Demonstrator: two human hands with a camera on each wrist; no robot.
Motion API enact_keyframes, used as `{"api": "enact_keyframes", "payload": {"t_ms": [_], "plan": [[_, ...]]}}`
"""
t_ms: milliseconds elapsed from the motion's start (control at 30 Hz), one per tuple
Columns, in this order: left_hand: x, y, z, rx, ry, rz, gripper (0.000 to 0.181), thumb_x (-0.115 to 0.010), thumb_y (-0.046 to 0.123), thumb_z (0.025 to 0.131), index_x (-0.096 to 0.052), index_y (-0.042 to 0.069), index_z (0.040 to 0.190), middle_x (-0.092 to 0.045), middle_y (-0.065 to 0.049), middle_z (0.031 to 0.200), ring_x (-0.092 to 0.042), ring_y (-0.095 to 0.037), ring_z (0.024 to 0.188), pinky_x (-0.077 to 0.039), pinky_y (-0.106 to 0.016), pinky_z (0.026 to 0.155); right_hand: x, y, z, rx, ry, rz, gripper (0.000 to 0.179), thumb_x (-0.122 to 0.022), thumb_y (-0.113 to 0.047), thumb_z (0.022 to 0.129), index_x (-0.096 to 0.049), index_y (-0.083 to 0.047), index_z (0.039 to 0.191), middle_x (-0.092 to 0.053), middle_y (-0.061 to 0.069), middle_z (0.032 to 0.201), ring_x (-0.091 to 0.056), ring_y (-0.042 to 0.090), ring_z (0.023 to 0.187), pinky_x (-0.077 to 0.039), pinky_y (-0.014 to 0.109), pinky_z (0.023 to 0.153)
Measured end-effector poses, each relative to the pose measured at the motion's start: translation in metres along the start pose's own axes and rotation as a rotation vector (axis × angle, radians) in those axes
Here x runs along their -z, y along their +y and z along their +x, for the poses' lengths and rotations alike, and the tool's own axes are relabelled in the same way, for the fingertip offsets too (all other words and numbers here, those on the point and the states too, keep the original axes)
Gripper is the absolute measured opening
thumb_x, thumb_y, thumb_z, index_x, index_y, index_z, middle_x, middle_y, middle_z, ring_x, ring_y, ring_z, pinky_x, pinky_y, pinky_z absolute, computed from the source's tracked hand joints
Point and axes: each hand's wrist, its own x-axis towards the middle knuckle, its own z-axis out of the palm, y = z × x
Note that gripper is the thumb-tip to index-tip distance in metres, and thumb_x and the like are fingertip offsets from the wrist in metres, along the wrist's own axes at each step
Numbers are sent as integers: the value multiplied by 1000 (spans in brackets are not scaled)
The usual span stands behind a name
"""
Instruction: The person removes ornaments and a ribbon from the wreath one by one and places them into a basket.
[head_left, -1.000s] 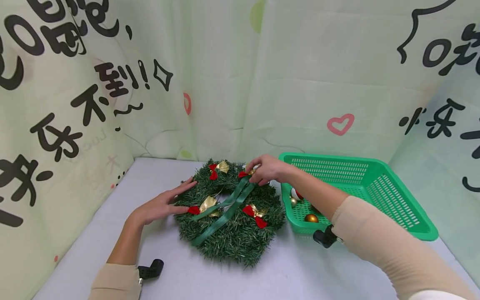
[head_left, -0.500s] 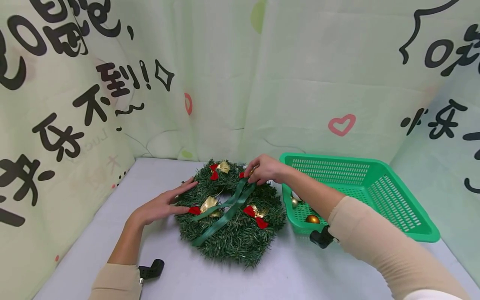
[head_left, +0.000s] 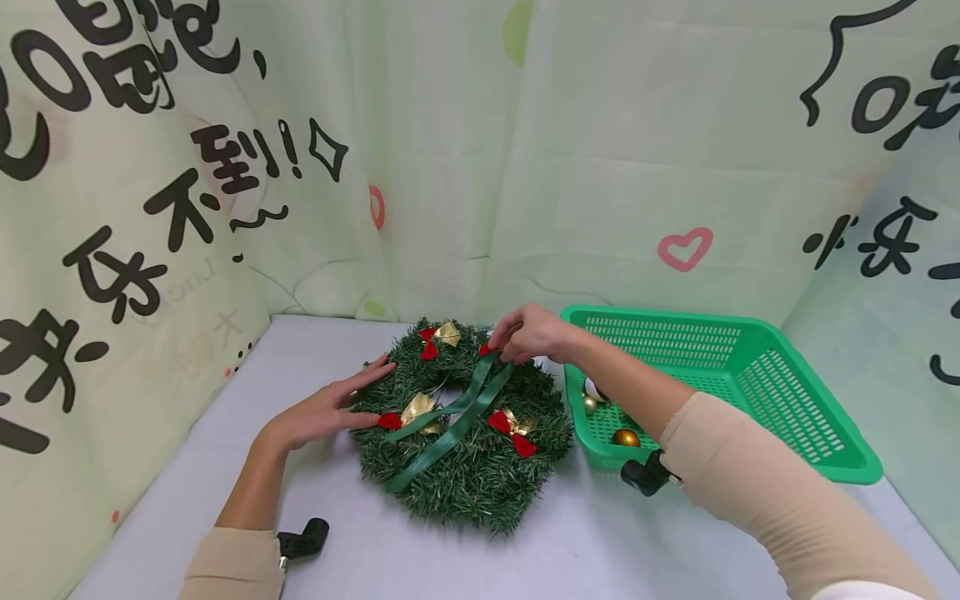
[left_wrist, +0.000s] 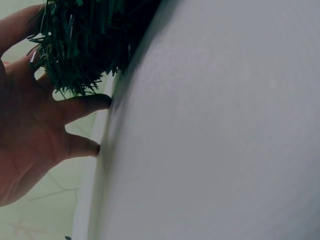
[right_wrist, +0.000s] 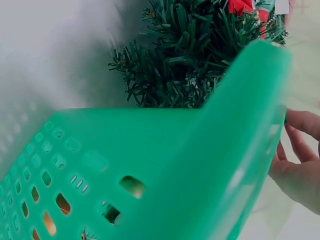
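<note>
A green artificial wreath (head_left: pixel 472 496) lies on the table, decorated with several red and gold bows, among them one at the lower right (head_left: pixel 517 432) and one at the upper left (head_left: pixel 429 343). My left hand (head_left: pixel 322 410) rests on its left side with fingers spread; the left wrist view shows the fingers (left_wrist: pixel 82 106) apart around the greenery. At the upper right of the wreath, my right hand (head_left: pixel 534 333) pinches the top of a green ribbon (head_left: pixel 453 429), beside a red bow (head_left: pixel 485 349). Two ribbon tails run down across the wreath's centre. The right fingertips partly hide the pinched spot.
To the right stands a green plastic basket (head_left: pixel 750 333) with a gold ball (head_left: pixel 626 438) and other small ornaments inside; my right forearm passes over it. Its rim (right_wrist: pixel 240 125) blocks much of the right wrist view. A printed curtain (head_left: pixel 600 167) hangs behind the table.
My right hand has risen very slightly at the ribbon's top end. The left hand and the wreath look unmoved.
</note>
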Motion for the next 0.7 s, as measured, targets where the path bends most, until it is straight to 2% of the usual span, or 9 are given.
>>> {"api": "enact_keyframes", "payload": {"t_ms": [167, 333, 500, 700], "plan": [[0, -1, 0, -4, 0, 5, 79, -69, 33, 100, -28, 25, 167, -7, -6, 177, -7, -42, 161, -17, -75, 121, 3, -2, -3, 0, -9, 38, 32, -66, 8, 91, -70, 8, 123, -68, 21, 126, -68, 26, 103, -59, 47, 99], [0, -2, 1, -5, -2, -2, 79, -69, 32, 100, -27, 26, 167, -7, -5, 177, -7, -42, 161, -18, -74, 121, 7, -4, -7, -1, -20, 79, 33, -64, 8, 93, -69, 9, 125, -64, 22, 137, -69, 28, 107, -56, 50, 104], [0, -1, 0, 5, 0, -9, 80, -70, 33, 100, -27, 28, 167, -7, -1, 177, -8, -39, 162, -18, -74, 122, 13, -5, -12, -3, -14, 109, 31, -62, 7, 95, -70, 8, 126, -61, 21, 144, -67, 32, 118, -54, 50, 106], [0, 0, 1, 5, -1, -14, 80, -70, 33, 99, -27, 28, 167, -7, -1, 177, -10, -40, 161, -18, -74, 122, 20, -5, -17, -5, 4, 150, 32, -63, 7, 96, -70, 7, 127, -61, 20, 145, -59, 35, 133, -53, 46, 109]]}}
